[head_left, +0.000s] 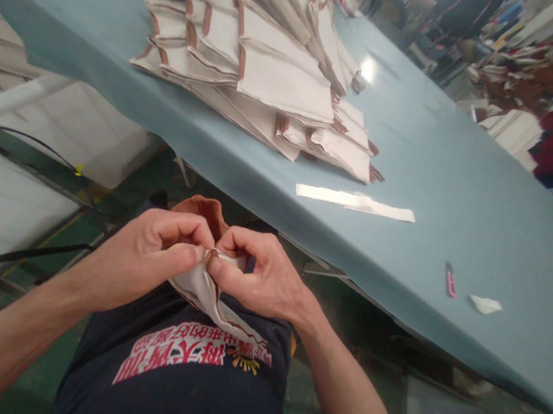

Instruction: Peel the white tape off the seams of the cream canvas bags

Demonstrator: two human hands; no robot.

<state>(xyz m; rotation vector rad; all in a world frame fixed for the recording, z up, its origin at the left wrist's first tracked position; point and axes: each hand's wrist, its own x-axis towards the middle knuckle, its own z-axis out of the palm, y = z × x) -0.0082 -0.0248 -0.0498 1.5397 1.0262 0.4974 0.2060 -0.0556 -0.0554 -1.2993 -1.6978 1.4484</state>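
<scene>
A white fabric piece with brown edging [201, 285] hangs in front of my dark apron, pinched between both hands. My left hand [152, 252] is closed on its upper edge, thumb against forefinger. Right beside it, my right hand [261, 272] pinches the same edge, its thumb on a small brown bit. The fingertips of both hands almost meet. A brown part [203, 208] shows behind the fingers; whether it belongs to the same piece I cannot tell. The lower end of the fabric droops toward the right.
On the blue-covered table [435, 186] lies a heap of white fabric pieces with brown trim [282, 80]. Nearer are a white strip [355, 202], a pink-handled cutter [450, 280] and a white scrap [485, 304]. The table's edge runs just beyond my hands. Metal rails stand at left.
</scene>
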